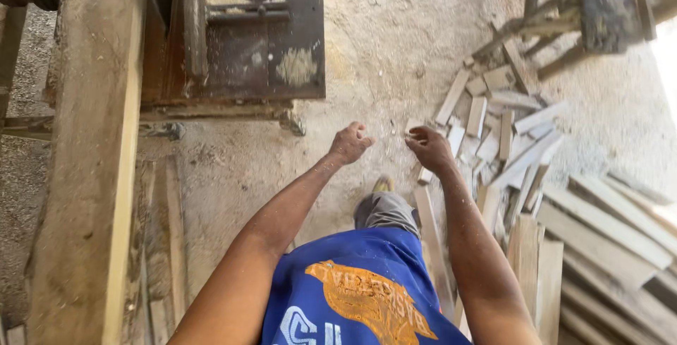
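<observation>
**Wood offcuts beside two free hands**

Wood offcuts (pixel 508 126) lie scattered in a loose heap on the sawdust-covered floor (pixel 395 41), to the person's right and just beyond the right hand (pixel 429 147). That hand hangs above the near edge of the heap, fingers curled loosely, grasping nothing. The left hand (pixel 349 143) is clenched in a loose fist over bare floor, also holding nothing. A long timber beam (pixel 92 161) runs along the left side, next to a rusty metal machine frame (pixel 240 34). Longer planks (pixel 606 232) are stacked at lower right.
</observation>
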